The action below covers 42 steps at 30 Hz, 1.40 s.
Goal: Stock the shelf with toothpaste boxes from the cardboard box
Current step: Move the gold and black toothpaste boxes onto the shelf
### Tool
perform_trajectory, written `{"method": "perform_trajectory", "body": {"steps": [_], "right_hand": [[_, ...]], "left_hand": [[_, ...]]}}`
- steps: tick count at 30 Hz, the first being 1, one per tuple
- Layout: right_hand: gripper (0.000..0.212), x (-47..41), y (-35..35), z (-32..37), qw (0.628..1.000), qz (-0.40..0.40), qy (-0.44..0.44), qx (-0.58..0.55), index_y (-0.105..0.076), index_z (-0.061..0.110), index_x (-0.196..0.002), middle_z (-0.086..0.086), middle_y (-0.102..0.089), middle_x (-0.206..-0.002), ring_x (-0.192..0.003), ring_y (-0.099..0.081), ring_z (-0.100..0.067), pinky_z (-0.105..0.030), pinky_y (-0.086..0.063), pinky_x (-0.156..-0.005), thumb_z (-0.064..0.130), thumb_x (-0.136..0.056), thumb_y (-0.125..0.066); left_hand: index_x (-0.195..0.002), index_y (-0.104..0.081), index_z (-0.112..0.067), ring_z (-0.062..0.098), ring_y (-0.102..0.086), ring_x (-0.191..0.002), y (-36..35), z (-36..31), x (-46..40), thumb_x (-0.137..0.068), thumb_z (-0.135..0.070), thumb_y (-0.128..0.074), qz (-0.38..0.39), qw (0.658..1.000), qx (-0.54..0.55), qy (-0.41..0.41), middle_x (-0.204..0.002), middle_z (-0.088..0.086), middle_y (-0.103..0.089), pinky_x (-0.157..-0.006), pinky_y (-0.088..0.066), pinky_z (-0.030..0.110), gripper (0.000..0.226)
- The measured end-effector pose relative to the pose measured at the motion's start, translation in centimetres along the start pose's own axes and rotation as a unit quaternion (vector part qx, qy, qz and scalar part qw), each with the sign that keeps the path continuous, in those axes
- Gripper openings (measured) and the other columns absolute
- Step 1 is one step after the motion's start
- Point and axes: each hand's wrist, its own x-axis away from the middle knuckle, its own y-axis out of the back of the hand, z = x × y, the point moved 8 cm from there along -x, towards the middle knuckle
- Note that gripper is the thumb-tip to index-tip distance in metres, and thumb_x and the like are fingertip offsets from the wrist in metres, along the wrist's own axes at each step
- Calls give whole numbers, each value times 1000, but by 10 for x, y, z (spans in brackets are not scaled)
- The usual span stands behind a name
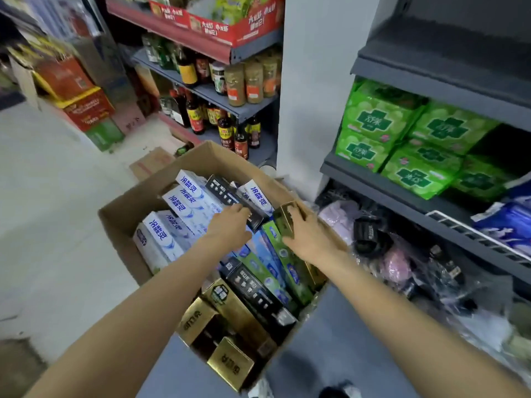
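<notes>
Cardboard box (135, 214): open-topped, on the floor in front of the grey shelf unit (402, 179); packed with toothpaste boxes lying flat.
White-and-blue toothpaste boxes (184, 202): stacked along the far-left side of the carton.
Black toothpaste box (224, 191): lies across the far end, among the white ones.
Green toothpaste boxes (287, 259): lie lengthwise by the right wall.
Gold toothpaste boxes, near end (230, 363): several, at the near corner.
Left hand (230, 225): inside the carton, fingers curled on the end of the black toothpaste box.
Right hand (307, 234): fingers wrapped around an upended gold toothpaste box (284, 222) at the carton's right edge.
Green packets (402, 139): stacked on the middle shelf.
Sauce bottles (224, 127): on the shelves beyond.
</notes>
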Motion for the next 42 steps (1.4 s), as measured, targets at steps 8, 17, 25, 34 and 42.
{"method": "perform_trajectory", "body": {"steps": [8, 17, 25, 34, 42], "right_hand": [[84, -11, -20, 2, 997, -46, -37, 43, 10, 42, -146, -25, -42, -123, -108, -51, -40, -47, -46, -92, 13, -94, -50], [82, -26, 21, 54, 993, -110, 48, 10, 0, 43, -147, -19, -40, -129, -103, -56, -32, -38, -48, -84, 15, -92, -54], [78, -35, 28, 61, 995, -87, 32, 22, 1, 42, -147, -14, -45, -119, -92, -52, -23, -34, -44, -84, 19, -94, -52], [76, -44, 40, 61, 992, -119, 19, -30, -6, 38, -149, -11, -53, -110, -92, -55, -23, -28, -38, -74, 22, -93, -55], [77, -27, 75, 18, 968, -182, -50, -165, -19, 26, -149, -8, -62, -121, -112, -57, -27, -35, -43, -95, 22, -87, -64]], "left_hand": [[-151, -14, -20, 28, -13, -145, -21, 24, -30, -94, -32, -50, 12, 998, -33, -47, -160, 4, -5, -116, -17, 46, 68], [-143, -30, -12, 28, -24, -140, 7, 28, -60, -86, -7, -58, -65, 976, -184, -97, -149, 12, -28, -113, -27, 39, 64], [-132, -47, -15, 27, -45, -126, 13, 14, -97, -89, -8, -57, 31, 928, -307, -208, -131, 7, -51, -103, -36, 42, 45], [-136, -36, -5, 31, -46, -122, 12, 12, -87, -84, -21, -67, 6, 866, -396, -304, -133, 15, -47, -98, -41, 47, 63], [-129, -45, -13, 28, -42, -123, 57, 20, -62, -88, -36, -60, -74, 978, -146, -125, -129, 10, -49, -95, -36, 42, 50]]}}
